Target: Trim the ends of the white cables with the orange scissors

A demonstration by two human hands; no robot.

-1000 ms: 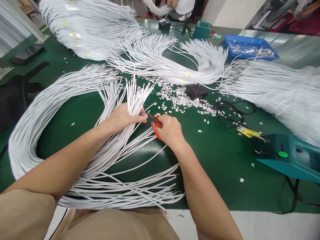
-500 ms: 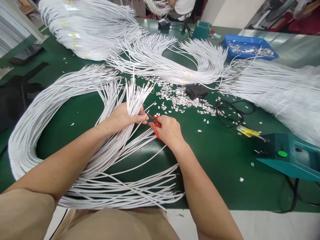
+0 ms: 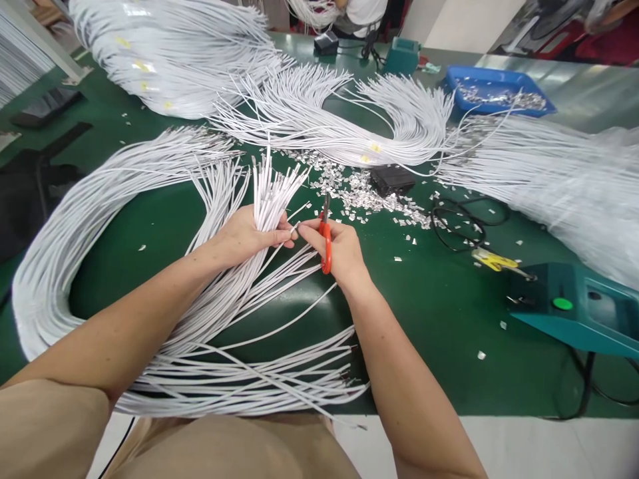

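Note:
My left hand point(image 3: 249, 234) is closed around a bundle of white cables point(image 3: 272, 199), whose cut ends fan upward above the thumb. One cable tip pokes out to the right between its thumb and fingers. Red-handled scissors point(image 3: 326, 246) sit in my right hand point(image 3: 344, 249), their dark blades pointing up and away from the bundle. The thumb and forefinger of that hand meet at the cable tip beside my left fingertips. More white cables point(image 3: 47, 266) curve round to the left, and loose ends point(image 3: 309, 372) lie near the table's front edge.
Silver scraps point(image 3: 354, 189) are scattered beyond my hands around a small black block point(image 3: 392, 179). A blue tray point(image 3: 499, 86) holds more bits. Cable bundles point(image 3: 174, 60) cover the back. To the right are yellow-handled cutters point(image 3: 494, 259) and a teal machine point(image 3: 579, 306) with a green button.
The scissors have swung upright, away from the cable tip, and now lie back in my right palm. Right thumb and forefinger have come to the tip. My left hand keeps its hold.

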